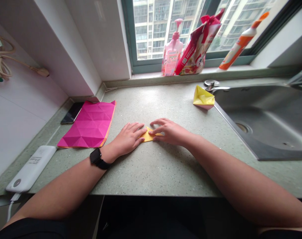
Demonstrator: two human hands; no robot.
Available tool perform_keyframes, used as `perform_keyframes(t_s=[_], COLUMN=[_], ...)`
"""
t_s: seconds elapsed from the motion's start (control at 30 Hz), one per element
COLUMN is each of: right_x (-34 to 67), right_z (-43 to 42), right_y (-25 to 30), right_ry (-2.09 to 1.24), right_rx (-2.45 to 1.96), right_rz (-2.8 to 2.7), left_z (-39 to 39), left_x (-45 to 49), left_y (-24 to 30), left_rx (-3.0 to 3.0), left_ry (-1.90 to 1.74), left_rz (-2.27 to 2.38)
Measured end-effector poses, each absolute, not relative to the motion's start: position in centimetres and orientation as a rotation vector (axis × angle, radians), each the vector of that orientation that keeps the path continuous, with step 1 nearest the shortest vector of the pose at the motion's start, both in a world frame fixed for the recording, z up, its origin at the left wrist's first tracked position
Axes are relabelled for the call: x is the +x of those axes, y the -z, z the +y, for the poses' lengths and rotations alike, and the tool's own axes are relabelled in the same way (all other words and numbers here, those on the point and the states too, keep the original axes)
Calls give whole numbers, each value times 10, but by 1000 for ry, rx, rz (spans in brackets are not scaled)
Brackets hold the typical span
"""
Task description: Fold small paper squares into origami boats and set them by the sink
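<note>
A small folded piece of yellow paper (148, 136) lies flat on the speckled counter, its pointed top showing between my hands. My left hand (128, 137) rests flat with fingers stretched, its fingertips pressing on the paper's left part. From the other side, my right hand (167, 131) touches the paper with its fingers spread and bent, the thumb near the lower edge. Both hands partly cover the paper's ends. Farther left is a stack of creased magenta paper (91, 124) with orange edges beneath.
A folded yellow paper boat (203, 98) stands beside the steel sink (277, 122). A phone (72, 113) lies partly under the magenta stack; a white power bank (32, 169) with a cable sits at left. A pink pump bottle (172, 54), a red bag (197, 49) and an orange-white bottle (238, 46) line the windowsill.
</note>
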State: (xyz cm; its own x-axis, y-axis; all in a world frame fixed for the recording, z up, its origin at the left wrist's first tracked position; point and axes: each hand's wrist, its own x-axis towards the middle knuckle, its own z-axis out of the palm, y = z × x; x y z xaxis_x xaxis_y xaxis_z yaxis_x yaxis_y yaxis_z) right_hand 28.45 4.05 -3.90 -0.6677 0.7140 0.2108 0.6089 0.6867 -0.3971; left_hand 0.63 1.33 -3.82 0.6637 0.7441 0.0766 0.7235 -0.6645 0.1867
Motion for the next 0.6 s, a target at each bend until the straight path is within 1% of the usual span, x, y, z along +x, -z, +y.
perform_keyframes(t_s=[0.33,0.5,0.6], right_x=[285,285,285], right_z=[40,41,41], right_y=[39,39,38], right_ry=[-471,-475,-483], right_rx=[-1074,-1075,-1080], right_rz=[-2539,-2551,-2558], left_z=[16,17,15], left_x=[-13,-35,-45], left_y=[23,13,4], left_rx=[2584,2547,2514], left_ry=[136,156,67], left_rz=[1246,1166,1059])
